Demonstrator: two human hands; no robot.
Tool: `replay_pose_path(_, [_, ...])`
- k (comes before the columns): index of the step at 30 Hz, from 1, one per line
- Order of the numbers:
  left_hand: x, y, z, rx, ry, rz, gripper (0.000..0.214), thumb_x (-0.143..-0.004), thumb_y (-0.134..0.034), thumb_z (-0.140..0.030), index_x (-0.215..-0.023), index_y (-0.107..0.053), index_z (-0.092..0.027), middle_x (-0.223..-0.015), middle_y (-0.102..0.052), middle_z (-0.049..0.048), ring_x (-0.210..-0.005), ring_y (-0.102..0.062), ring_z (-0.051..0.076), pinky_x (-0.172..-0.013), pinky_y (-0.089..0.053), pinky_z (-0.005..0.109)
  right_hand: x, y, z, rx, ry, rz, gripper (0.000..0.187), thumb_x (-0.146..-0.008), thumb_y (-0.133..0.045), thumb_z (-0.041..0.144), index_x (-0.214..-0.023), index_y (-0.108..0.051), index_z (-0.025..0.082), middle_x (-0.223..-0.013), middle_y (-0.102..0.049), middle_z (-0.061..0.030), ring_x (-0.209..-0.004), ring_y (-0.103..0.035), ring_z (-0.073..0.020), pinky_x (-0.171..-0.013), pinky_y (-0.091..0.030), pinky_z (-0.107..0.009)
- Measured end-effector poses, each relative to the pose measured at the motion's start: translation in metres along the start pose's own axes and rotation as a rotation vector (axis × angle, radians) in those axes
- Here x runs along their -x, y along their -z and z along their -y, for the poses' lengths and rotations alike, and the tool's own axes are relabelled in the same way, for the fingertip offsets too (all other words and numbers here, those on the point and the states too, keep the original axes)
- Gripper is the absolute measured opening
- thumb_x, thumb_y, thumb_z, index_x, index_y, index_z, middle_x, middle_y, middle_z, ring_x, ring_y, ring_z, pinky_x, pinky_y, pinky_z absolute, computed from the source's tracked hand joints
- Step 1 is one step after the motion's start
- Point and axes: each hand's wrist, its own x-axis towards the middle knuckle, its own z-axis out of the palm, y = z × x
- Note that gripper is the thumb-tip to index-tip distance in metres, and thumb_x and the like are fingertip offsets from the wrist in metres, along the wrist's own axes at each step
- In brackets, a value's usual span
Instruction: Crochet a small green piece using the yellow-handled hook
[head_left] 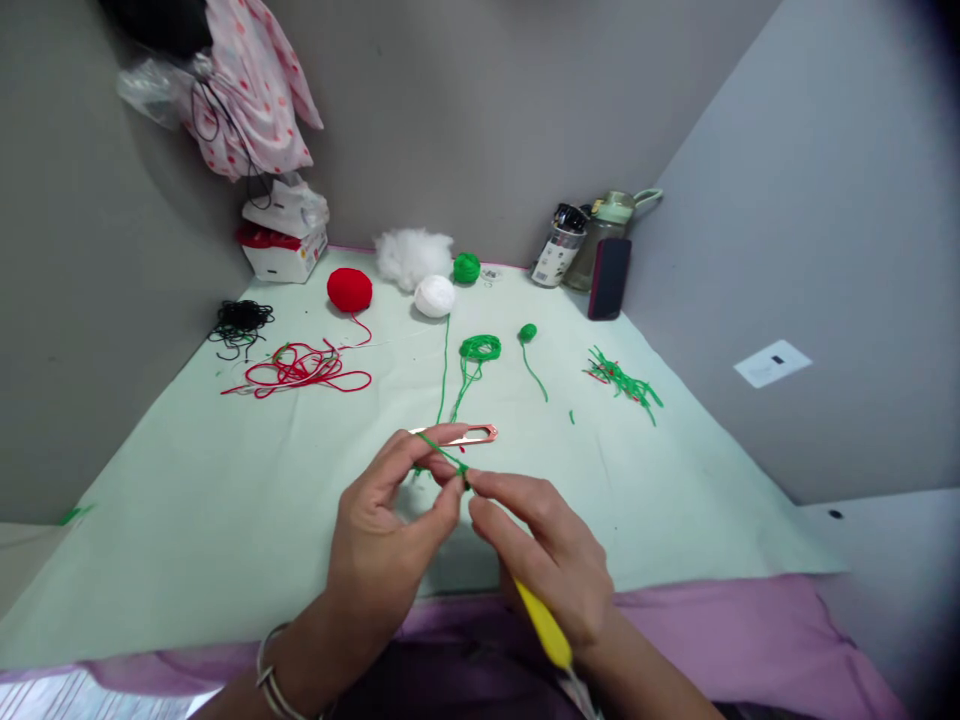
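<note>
My left hand (390,525) pinches a strand of green yarn (442,455) between thumb and fingers, the strand running over my index finger. My right hand (551,560) grips a yellow-handled crochet hook (546,630), its tip meeting the yarn at a small green knot (465,478) between both hands. The yarn trails back across the pale green table cover (225,500) toward a green coil (478,348). A pair of rose-gold thread snips (472,433) lies just beyond my fingers.
On the cover lie a red yarn ball (349,290), white ball (434,296), green ball (466,267), white stuffing (412,255), red loose yarn (300,370), black yarn (240,325), green scraps (626,380), a small green bud (528,333). Tissue box (285,240), jar (559,250), bottle (607,225) and phone (609,278) stand at the back.
</note>
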Motion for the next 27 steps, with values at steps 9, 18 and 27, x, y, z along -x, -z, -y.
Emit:
replay_pose_path(9, [-0.006,0.0,-0.002,0.53,0.544,0.27,0.048,-0.082,-0.085,-0.03,-0.13,-0.077,-0.026,-0.087,-0.067,0.0006,-0.077,-0.058,0.013,-0.075,-0.048,0.025,0.007,-0.001,-0.009,0.048,0.079,-0.028,0.056,-0.096,-0.066,0.003,-0.146,-0.064,0.028,-0.112,-0.081,-0.0075,-0.1,-0.08,-0.0232,-0.087,-0.069,-0.036])
replay_pose_path(18, [-0.009,0.007,0.0,0.335,0.327,0.151,0.047,-0.082,-0.085,-0.023,-0.128,-0.078,-0.027,-0.086,-0.065,-0.0007,-0.082,-0.059,0.014,-0.078,-0.05,0.024,-0.001,-0.004,-0.007,-0.395,-0.17,-0.17,0.035,-0.1,-0.061,0.007,-0.125,-0.076,0.026,-0.108,-0.082,-0.0084,-0.094,-0.079,-0.021,-0.075,-0.067,-0.034])
replay_pose_path(27, [-0.009,0.006,-0.01,0.143,0.236,0.126,0.043,-0.08,-0.08,-0.018,-0.122,-0.08,-0.024,-0.081,-0.068,0.0001,-0.082,-0.065,0.017,-0.088,-0.054,0.029,-0.011,0.001,-0.003,-0.757,-0.49,-0.269,0.021,-0.102,-0.063,0.015,-0.107,-0.081,0.024,-0.093,-0.078,-0.0048,-0.072,-0.073,-0.0157,-0.067,-0.063,-0.032])
